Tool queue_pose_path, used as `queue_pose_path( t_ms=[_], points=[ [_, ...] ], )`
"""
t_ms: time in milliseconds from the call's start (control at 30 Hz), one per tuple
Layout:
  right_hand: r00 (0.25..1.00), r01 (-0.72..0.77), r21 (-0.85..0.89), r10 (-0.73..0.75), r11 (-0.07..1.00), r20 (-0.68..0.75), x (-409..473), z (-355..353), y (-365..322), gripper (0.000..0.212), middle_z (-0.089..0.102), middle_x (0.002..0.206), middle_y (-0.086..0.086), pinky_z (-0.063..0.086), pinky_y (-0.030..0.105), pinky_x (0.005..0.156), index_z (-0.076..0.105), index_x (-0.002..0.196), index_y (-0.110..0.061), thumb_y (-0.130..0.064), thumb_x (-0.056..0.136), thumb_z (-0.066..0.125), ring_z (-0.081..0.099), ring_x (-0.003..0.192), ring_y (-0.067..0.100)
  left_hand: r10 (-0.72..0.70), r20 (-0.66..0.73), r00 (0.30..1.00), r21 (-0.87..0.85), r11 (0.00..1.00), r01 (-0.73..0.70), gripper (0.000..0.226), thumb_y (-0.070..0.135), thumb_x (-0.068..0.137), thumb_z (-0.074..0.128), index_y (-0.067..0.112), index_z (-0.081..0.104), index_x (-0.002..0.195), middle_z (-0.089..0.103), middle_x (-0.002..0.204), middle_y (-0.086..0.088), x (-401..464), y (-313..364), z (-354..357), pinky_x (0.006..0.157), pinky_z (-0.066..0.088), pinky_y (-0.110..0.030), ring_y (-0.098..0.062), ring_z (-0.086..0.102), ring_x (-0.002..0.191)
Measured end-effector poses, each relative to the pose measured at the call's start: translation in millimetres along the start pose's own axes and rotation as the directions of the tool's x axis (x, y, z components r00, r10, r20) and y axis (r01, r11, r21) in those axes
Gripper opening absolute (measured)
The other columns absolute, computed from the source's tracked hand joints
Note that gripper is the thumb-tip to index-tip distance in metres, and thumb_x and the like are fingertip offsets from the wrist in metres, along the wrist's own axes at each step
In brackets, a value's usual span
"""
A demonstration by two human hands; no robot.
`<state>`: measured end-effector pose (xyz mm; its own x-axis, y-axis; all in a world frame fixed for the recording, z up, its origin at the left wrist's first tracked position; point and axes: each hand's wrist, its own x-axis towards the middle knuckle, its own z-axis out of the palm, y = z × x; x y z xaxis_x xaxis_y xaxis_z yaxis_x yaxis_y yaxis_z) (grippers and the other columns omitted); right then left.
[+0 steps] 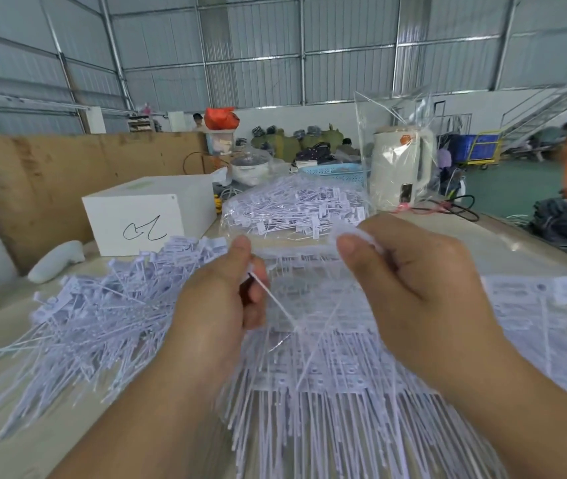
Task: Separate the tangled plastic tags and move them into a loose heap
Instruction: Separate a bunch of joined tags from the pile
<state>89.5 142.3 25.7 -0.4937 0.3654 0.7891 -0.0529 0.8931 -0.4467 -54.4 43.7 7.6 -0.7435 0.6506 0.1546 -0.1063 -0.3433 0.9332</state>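
Note:
A tangled sheet of white plastic tags (313,368) hangs in front of me, its thin tails pointing down towards the table. My left hand (220,299) pinches the top left of the sheet, with one thin tail running out between its fingers. My right hand (410,281) pinches the top right edge between thumb and fingers. A loose heap of separated tags (99,312) lies on the table to the left. Behind my hands sits a clear bag (296,205) full of more tags.
A white box (144,216) with a scribble stands at the back left in front of a brown board (50,181). A wrapped white kettle (403,167) and black cables (454,205) are at the back right. Flat tag sheets (530,305) lie at the right.

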Motion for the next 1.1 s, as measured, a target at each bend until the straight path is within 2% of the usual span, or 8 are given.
queue_pose_path(
  t_ms=[167, 300, 400, 533, 667, 800, 967, 1100],
  points=[
    [0.944, -0.008, 0.038, -0.005, 0.999, 0.330, -8.7, 6.1, 6.5, 0.015, 0.052, 0.050, -0.016, 0.025, 0.017, 0.043, 0.053, 0.093, -0.029, -0.043, 0.094, 0.049, 0.046, 0.042, 0.005, -0.030, 0.285, 0.958, 0.224, 0.974, -0.037, 0.046, 0.051, 0.084, 0.057, 0.007, 0.068, 0.076, 0.050, 0.058, -0.011, -9.3, -13.2, 6.4, 0.045, 0.030, -0.024, -0.017, 0.039, 0.044],
    [0.908, -0.103, 0.102, 0.052, 0.989, 0.416, -5.8, 6.9, 9.0, 0.027, 0.070, 0.070, -0.005, 0.042, 0.029, 0.051, 0.037, 0.113, -0.041, -0.050, 0.092, 0.051, 0.053, 0.047, 0.005, -0.063, 0.391, 0.918, 0.177, 0.984, -0.008, 0.068, 0.069, 0.079, 0.046, 0.006, 0.067, 0.088, 0.052, 0.053, -0.008, -12.1, -10.3, 4.6, 0.043, 0.034, -0.023, -0.016, 0.042, 0.044],
    [0.884, -0.134, 0.069, 0.088, 0.989, 0.458, -6.6, 9.2, 7.5, 0.038, 0.071, 0.075, -0.004, 0.043, 0.027, 0.053, 0.032, 0.119, -0.041, -0.051, 0.090, 0.054, 0.056, 0.050, 0.004, -0.012, 0.407, 0.913, 0.277, 0.955, -0.111, 0.053, 0.070, 0.075, 0.056, 0.018, 0.067, 0.081, 0.054, 0.051, -0.004, -12.9, -9.3, 5.2, 0.043, 0.036, -0.022, -0.015, 0.045, 0.043],
    [0.899, -0.118, -0.126, 0.160, 0.985, 0.407, -9.4, 12.2, 6.8, 0.045, 0.067, 0.072, -0.007, 0.033, 0.017, 0.053, 0.029, 0.116, -0.042, -0.066, 0.080, 0.043, 0.054, 0.056, 0.004, 0.023, 0.397, 0.918, 0.330, 0.929, -0.166, 0.033, 0.049, 0.082, 0.059, 0.017, 0.067, 0.083, 0.056, 0.051, -0.004, -10.2, -10.5, 2.4, 0.042, 0.036, -0.020, -0.013, 0.045, 0.040],
    [0.934, -0.026, -0.264, 0.117, 0.964, 0.337, -6.6, 4.5, 4.0, 0.051, 0.055, 0.063, -0.011, 0.031, 0.019, 0.059, 0.052, 0.099, -0.031, -0.075, 0.076, 0.038, 0.052, 0.063, 0.006, 0.027, 0.399, 0.917, 0.273, 0.951, -0.147, 0.024, 0.046, 0.082, 0.061, 0.025, 0.069, 0.076, 0.055, 0.050, -0.002, -8.9, -5.8, 0.5, 0.042, 0.035, -0.019, -0.014, 0.044, 0.044],
    [0.892, -0.054, -0.100, 0.093, 0.994, 0.442, 0.9, -5.4, 11.0, 0.034, 0.049, 0.055, -0.004, 0.035, 0.031, 0.051, 0.053, 0.073, -0.023, -0.053, 0.089, 0.051, 0.047, 0.052, 0.011, 0.035, 0.371, 0.928, 0.201, 0.973, -0.117, 0.025, 0.043, 0.081, 0.061, 0.021, 0.070, 0.074, 0.053, 0.049, -0.004, -5.7, -2.7, -4.0, 0.041, 0.034, -0.019, -0.014, 0.042, 0.041],
    [0.879, -0.068, -0.040, 0.079, 0.997, 0.471, -0.8, -2.2, 11.6, 0.025, 0.043, 0.047, -0.007, 0.029, 0.024, 0.044, 0.062, 0.092, -0.023, -0.046, 0.093, 0.053, 0.040, 0.043, 0.010, 0.037, 0.393, 0.919, 0.251, 0.957, -0.146, 0.028, 0.049, 0.070, 0.070, 0.022, 0.067, 0.072, 0.051, 0.050, -0.001, -8.9, -1.7, -2.8, 0.042, 0.034, -0.019, -0.013, 0.040, 0.041],
    [0.934, -0.103, -0.042, 0.111, 0.994, 0.340, -2.2, 5.1, 6.8, 0.032, 0.044, 0.050, -0.006, 0.033, 0.029, 0.047, 0.056, 0.080, -0.023, -0.053, 0.087, 0.048, 0.040, 0.046, 0.010, 0.090, 0.294, 0.951, 0.148, 0.979, -0.139, 0.018, 0.034, 0.077, 0.067, 0.020, 0.063, 0.067, 0.046, 0.047, -0.002, -10.5, -3.4, 3.5, 0.044, 0.028, -0.021, -0.013, 0.035, 0.038]
  ],
)
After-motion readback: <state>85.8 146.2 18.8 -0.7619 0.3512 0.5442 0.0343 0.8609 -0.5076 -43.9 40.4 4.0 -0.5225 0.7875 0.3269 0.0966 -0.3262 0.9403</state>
